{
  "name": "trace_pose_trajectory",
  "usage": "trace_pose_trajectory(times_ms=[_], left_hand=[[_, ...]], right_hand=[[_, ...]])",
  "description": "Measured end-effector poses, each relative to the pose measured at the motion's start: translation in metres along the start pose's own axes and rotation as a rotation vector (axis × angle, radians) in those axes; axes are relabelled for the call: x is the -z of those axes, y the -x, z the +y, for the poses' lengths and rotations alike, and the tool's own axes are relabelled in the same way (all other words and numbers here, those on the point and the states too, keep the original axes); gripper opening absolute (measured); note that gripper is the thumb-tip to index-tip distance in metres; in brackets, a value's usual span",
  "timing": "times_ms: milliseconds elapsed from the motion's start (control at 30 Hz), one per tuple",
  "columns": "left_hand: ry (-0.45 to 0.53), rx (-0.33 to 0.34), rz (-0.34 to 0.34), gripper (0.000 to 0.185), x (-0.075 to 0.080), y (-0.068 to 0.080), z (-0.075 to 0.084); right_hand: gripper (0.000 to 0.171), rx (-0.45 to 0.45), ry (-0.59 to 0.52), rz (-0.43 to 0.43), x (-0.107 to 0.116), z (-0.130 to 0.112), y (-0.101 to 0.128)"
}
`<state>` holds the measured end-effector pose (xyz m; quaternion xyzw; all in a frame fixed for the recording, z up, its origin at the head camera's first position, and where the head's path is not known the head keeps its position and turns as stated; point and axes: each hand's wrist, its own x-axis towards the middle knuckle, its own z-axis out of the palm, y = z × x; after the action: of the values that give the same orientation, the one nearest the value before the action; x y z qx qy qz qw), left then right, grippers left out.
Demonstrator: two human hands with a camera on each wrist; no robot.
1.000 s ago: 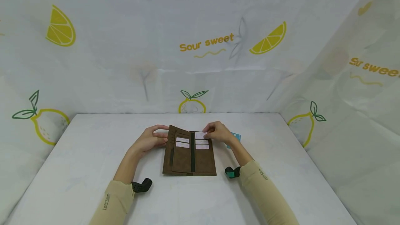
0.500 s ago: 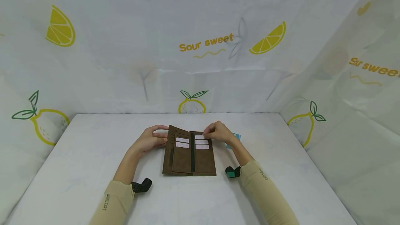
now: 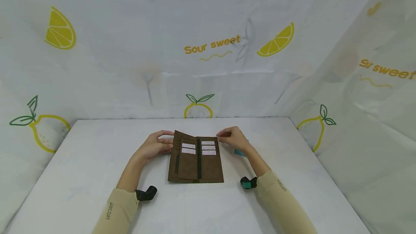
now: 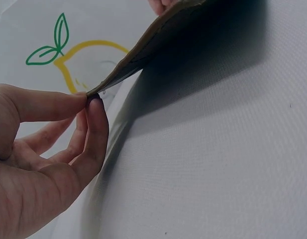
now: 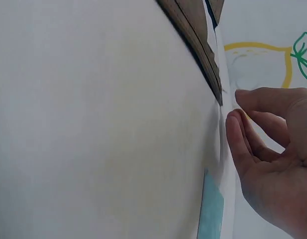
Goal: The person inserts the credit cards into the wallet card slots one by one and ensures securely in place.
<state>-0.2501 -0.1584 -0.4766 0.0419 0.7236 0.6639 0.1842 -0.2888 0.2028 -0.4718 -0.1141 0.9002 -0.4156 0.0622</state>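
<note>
While lying spread on the bench (image 3: 97, 161), wallet (image 3: 195, 161) kept open: left hand (image 3: 154, 146) pinching its raised flap, right hand (image 3: 233, 138) loosely curled, empty, beside the far corner.

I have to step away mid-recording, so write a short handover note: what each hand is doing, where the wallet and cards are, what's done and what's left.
Left hand: pinches the far left corner of the wallet, lifting that flap.
Right hand: off the wallet beside its far right corner, fingers loosely curled, holding nothing.
Wallet lies open on the table; white cards fill five slots.
A teal card lies on the table under the right hand.
Left: probably the teal card.
</note>
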Motion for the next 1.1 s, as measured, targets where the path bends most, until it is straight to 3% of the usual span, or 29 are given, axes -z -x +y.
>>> trace_pose_trajectory(times_ms=[300,533,833,1100], left_hand=[[-0.006,0.009,0.013,0.056,0.001,-0.001,-0.001],[-0.009,0.004,0.009,0.056,0.001,-0.001,-0.001],[-0.032,-0.008,-0.003,0.055,0.001,0.001,-0.001],[-0.062,-0.004,0.003,0.054,0.002,0.000,-0.001]], right_hand=[[0.027,-0.056,0.103,0.090,0.031,0.019,0.022],[0.048,-0.099,0.155,0.090,0.050,0.038,0.039],[0.058,-0.148,0.212,0.094,0.056,0.051,0.052],[0.054,-0.180,0.197,0.132,0.057,0.054,0.054]])
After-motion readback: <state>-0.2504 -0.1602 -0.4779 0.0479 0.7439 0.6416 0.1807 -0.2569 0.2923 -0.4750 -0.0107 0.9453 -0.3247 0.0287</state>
